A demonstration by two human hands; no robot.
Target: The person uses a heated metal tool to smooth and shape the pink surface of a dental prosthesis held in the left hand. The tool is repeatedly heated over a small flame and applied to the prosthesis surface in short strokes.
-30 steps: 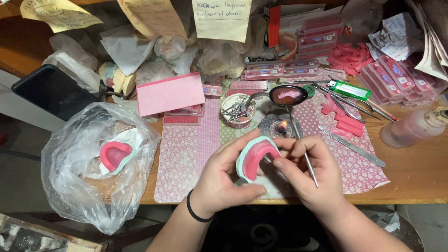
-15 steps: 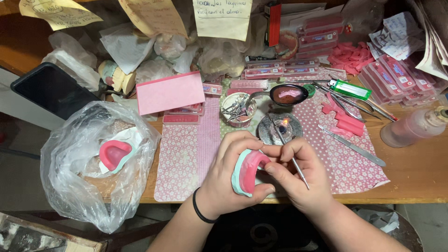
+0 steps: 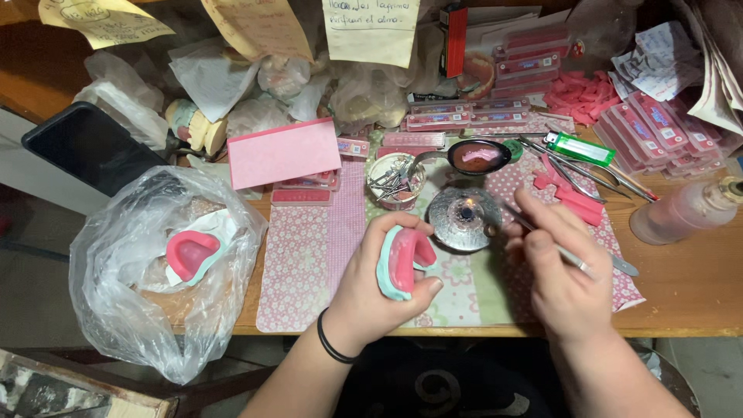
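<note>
My left hand (image 3: 370, 288) grips a horseshoe-shaped dental cast (image 3: 401, 262), pale green outside with a pink wax rim inside, tilted on its side above the table's front edge. My right hand (image 3: 556, 272) holds a thin metal instrument (image 3: 551, 244) like a pen, its tip pointing toward the small lit burner (image 3: 464, 218) with a metal base. The two hands are apart, the burner between and just beyond them. A black band circles my left wrist.
A clear plastic bag (image 3: 159, 267) at the left holds another pink and green cast (image 3: 191, 254). Behind the burner are a ladle of melted pink wax (image 3: 477, 156), a cup of metal tools (image 3: 395, 182), a pink box (image 3: 283, 153), pink wax strips (image 3: 574, 195), a green lighter (image 3: 579, 148) and a bottle (image 3: 681, 210).
My right hand has left the cast and moved right with the instrument, toward the burner. My left hand still holds the cast, now turned on its side.
</note>
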